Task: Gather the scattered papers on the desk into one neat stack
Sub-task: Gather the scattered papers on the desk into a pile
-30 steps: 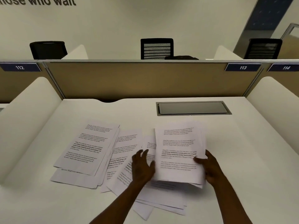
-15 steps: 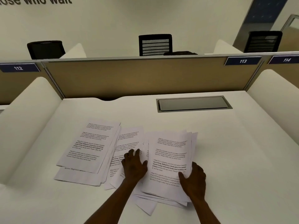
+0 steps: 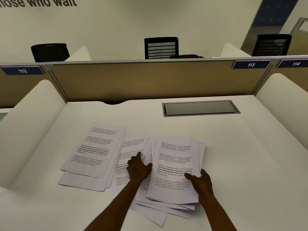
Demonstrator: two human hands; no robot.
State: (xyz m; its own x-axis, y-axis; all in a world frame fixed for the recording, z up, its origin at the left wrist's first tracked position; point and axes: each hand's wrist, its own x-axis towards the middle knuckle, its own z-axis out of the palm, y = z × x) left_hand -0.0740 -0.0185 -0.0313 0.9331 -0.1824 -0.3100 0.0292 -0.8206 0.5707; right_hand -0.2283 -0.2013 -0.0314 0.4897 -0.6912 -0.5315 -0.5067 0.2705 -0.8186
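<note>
White printed sheets lie spread over the white desk (image 3: 233, 155). A left pile (image 3: 93, 150) sits fanned and slanted. Middle sheets (image 3: 131, 147) lie under my left hand (image 3: 139, 169), which rests flat on them with fingers pressed down. To the right, a rough bundle of papers (image 3: 175, 165) lies on top of more skewed sheets. My right hand (image 3: 200, 180) grips that bundle at its right edge, thumb on top of the page. Sheet corners stick out below the bundle near the front edge.
A grey cable hatch (image 3: 200, 108) is set into the desk behind the papers. White curved dividers (image 3: 33, 122) flank the desk on both sides, and a tan partition (image 3: 150, 80) closes the back. Black chairs stand beyond it.
The bundle in my right hand came down from a raised tilt to lie flat on the right-hand sheets. My left hand slid slightly left and forward on the middle sheets.
</note>
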